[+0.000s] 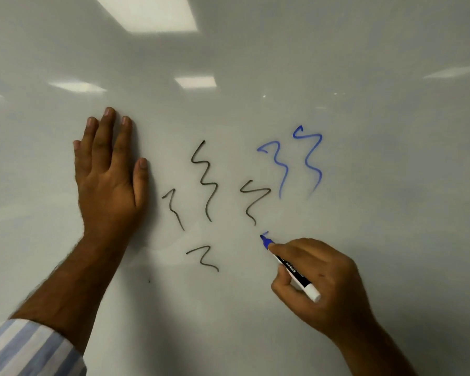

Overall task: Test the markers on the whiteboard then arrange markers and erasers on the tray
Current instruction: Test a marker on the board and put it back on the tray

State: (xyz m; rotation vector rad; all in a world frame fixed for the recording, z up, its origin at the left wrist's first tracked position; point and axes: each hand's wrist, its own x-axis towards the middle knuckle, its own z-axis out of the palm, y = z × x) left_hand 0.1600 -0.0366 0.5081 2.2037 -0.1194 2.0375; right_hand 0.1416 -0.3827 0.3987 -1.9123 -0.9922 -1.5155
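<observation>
White glossy whiteboard (pixel 364 77) fills the view, mirroring ceiling lights. Left hand (pixel 106 172) lies flat on it, fingers straight, striped sleeve (pixel 25 348) below. Right hand (pixel 318 283) pinches a blue marker (pixel 291 270), tip touching the board below four black squiggles (pixel 205 183) and two blue squiggles (pixel 308 158).

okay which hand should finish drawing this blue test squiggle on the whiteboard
Right. The right hand already pinches the blue marker, tip on the whiteboard; the left hand lies flat, holding nothing.
</observation>
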